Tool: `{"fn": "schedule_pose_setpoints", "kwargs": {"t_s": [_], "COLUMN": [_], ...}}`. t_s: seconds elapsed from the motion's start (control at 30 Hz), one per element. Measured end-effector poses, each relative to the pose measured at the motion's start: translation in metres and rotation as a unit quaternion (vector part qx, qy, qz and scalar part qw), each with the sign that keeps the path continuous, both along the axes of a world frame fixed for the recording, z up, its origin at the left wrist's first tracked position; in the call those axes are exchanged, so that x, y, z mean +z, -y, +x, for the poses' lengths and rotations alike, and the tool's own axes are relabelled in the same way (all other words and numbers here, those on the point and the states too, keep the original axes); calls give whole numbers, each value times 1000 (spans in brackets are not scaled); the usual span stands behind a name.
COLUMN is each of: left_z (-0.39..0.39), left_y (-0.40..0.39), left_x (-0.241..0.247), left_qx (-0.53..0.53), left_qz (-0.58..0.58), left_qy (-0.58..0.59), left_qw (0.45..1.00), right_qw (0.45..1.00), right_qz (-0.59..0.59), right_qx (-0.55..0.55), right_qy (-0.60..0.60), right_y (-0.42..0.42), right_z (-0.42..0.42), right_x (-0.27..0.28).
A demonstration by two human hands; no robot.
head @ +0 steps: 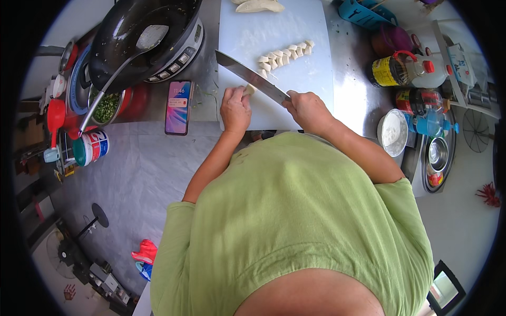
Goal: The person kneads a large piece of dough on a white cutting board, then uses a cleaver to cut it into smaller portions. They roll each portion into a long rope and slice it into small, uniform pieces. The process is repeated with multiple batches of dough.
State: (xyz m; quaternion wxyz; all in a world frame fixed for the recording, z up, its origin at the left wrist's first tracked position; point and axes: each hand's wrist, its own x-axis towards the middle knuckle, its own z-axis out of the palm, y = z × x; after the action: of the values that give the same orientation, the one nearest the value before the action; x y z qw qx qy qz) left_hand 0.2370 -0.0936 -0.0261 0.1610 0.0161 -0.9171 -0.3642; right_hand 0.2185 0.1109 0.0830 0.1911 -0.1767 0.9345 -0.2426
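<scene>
My right hand (310, 110) grips the handle of a kitchen cleaver (253, 75), whose blade slants up to the left over a white cutting board (292, 106). Near the board's lower left, my left hand (236, 108) has its fingers curled on a piece of dough (250, 89), just below the blade. Beyond the blade, several small cut dough pieces (285, 59) lie in two slanting rows. A larger length of dough (259, 6) rests at the board's far edge. Pale flour is smeared on the board.
Left of the board are a wok (134, 23) with a metal spatula (152, 37), a smartphone (178, 107) and a bowl of chopped greens (106, 106). To the right stand a bowl of white powder (392, 132), a dark sauce bottle (389, 71), more bottles and a blue plastic basket (361, 15).
</scene>
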Motion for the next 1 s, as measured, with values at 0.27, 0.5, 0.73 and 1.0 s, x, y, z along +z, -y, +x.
{"fn": "schedule_pose_setpoints", "kwargs": {"t_s": [0.27,0.5,0.73,1.0], "left_z": [3,-1,10,-20], "left_y": [-3,-1,14,-17], "left_x": [1,7,-4,26], "left_qx": [-4,7,-53,-43], "left_qz": [15,-3,53,-98], "left_qy": [45,79,79,161], "left_qw": [999,997,994,981], "right_qw": [998,997,982,834], "right_qz": [28,72,-155,-310], "right_qx": [-2,14,-87,-431], "right_qy": [51,25,60,146], "right_y": [-4,29,-5,-122], "right_z": [18,5,-5,-34], "right_x": [3,-21,-13,-19]}}
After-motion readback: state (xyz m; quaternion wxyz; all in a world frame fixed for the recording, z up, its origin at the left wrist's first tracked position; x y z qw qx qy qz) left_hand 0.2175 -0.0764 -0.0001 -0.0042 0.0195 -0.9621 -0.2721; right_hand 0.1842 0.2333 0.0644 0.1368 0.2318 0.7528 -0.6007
